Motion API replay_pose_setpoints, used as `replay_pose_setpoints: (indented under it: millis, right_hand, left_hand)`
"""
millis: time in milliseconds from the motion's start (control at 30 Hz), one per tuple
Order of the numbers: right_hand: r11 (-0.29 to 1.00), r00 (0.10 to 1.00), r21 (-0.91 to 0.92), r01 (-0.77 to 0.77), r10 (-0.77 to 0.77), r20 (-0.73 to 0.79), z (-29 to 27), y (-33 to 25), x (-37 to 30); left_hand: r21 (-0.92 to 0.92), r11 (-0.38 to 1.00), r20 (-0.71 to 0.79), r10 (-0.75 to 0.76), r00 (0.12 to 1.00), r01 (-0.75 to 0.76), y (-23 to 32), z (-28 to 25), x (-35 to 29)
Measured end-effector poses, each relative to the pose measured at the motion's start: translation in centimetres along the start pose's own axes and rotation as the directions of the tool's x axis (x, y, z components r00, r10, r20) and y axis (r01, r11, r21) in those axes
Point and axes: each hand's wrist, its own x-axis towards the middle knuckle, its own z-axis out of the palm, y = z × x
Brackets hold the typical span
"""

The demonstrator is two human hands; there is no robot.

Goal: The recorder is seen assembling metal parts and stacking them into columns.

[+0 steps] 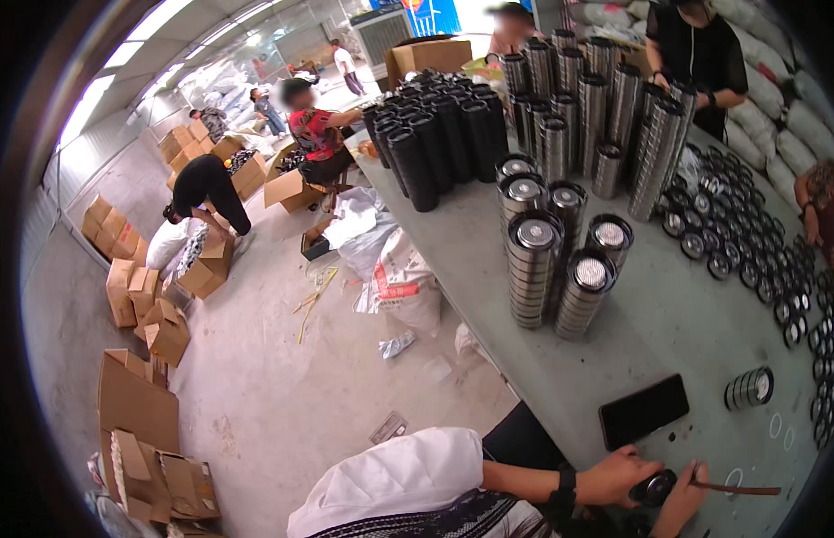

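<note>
At the near edge of the table, my left hand (pixel 617 475) is closed round a small black round part (pixel 653 488) with a shiny centre. My right hand (pixel 679 505) presses against the same part from the other side. Between the right fingers sits a thin brown stick-like tool (pixel 744 490), its long end pointing right. A black phone (pixel 644 412) lies flat just beyond my hands. To the right of it, a short ribbed metal cylinder with black rims (pixel 749 388) lies tipped on its side. Several pale rings (pixel 776 425) lie near the right hand.
Stacked ribbed metal cylinders (pixel 534 269) stand mid-table, with taller stacks (pixel 592 108) and black tubes (pixel 426 152) behind. Many black rings (pixel 749 242) cover the right side. Co-workers stand or sit around the table. White sacks (pixel 403 278) and cardboard boxes (pixel 134 403) are on the floor at left.
</note>
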Motion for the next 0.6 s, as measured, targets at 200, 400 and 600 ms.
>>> replay_pose_setpoints:
  millis: [200,400,600]
  right_hand:
    - [0.981,0.972,-0.192,0.031,0.015,0.235,-4.4,-2.7,-1.0]
    - [0.995,0.978,-0.092,-0.029,0.047,0.201,-1.3,-2.6,-2.7]
    - [0.995,0.991,0.045,0.086,-0.09,0.101,0.8,-6.7,-1.2]
  left_hand:
    - [-0.041,0.999,-0.007,-0.011,1.0,0.01,-0.2,-0.2,0.6]
    - [-0.002,1.0,0.13,0.024,0.991,-0.024,0.2,-1.1,1.3]
    - [0.181,0.98,0.124,-0.104,0.987,0.081,0.2,-2.4,0.3]
